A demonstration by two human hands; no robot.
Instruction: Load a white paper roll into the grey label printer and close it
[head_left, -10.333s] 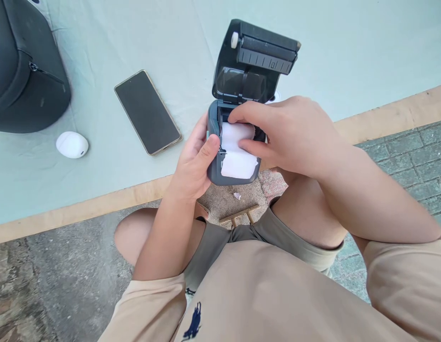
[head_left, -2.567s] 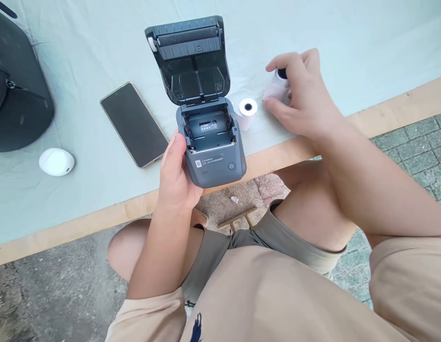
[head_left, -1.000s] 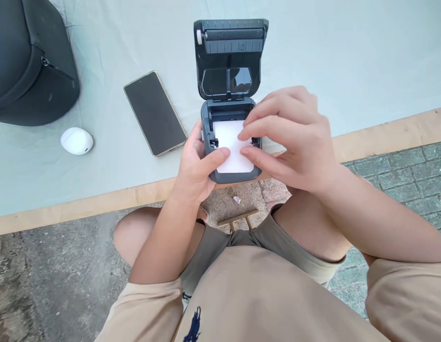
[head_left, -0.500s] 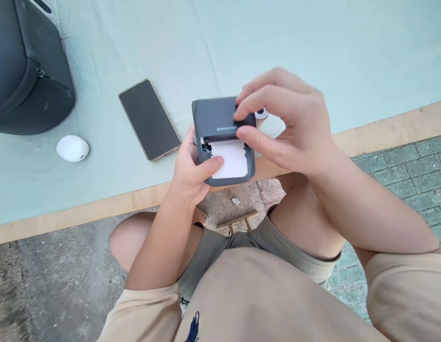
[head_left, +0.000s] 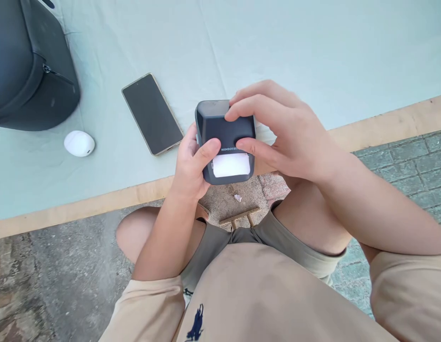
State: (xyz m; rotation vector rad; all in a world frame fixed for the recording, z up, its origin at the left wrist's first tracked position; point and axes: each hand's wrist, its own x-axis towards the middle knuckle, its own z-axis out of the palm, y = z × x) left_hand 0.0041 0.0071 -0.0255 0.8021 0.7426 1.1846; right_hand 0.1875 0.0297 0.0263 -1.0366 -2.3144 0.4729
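Grey printer [head_left: 220,128] (lid down, white paper [head_left: 230,164] showing at its near slot) sits over the near table [head_left: 99,202] edge. Left hand [head_left: 193,164] grips its left side; right hand [head_left: 287,133] clasps lid and right side. Phone [head_left: 152,114] lies just left.

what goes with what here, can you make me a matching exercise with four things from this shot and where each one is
Things:
1. label printer
2. phone
3. white case
4. black bag

Places:
A. far left on the cloth, top corner of the view
B. flat on the cloth, left of the hands
C. on the cloth, near side of the bag
D. held in both hands

Pairs: 1-D, 2-B, 3-C, 4-A
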